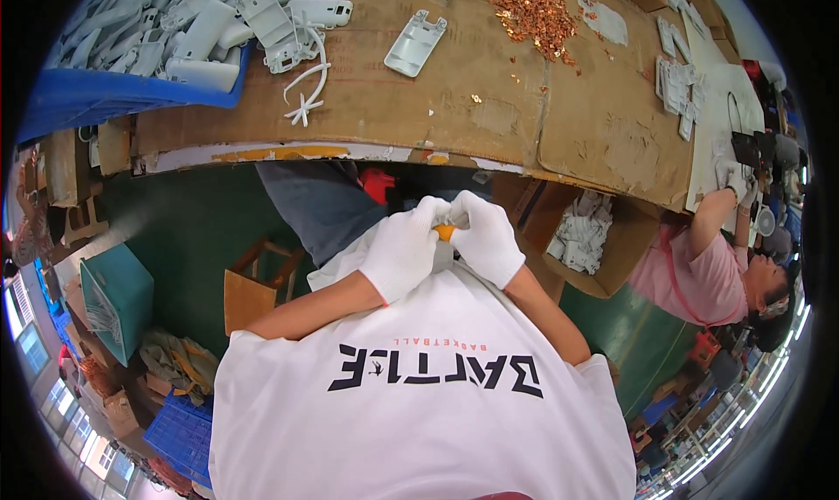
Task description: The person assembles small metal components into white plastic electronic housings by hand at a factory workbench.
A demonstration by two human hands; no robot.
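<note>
Close before the white shirt (pixel 419 439), the gloved left hand (pixel 404 251) and right hand (pixel 487 240) meet, fingertips pinched around a small orange piece (pixel 445 232), perhaps plastic, mostly hidden by the gloves. Beyond, below the table's (pixel 350 107) edge at right, an open carton (pixel 634 238) holds white parts (pixel 583 233). Farther, at left, a blue crate (pixel 131 100) brims with white casings (pixel 205 32).
</note>
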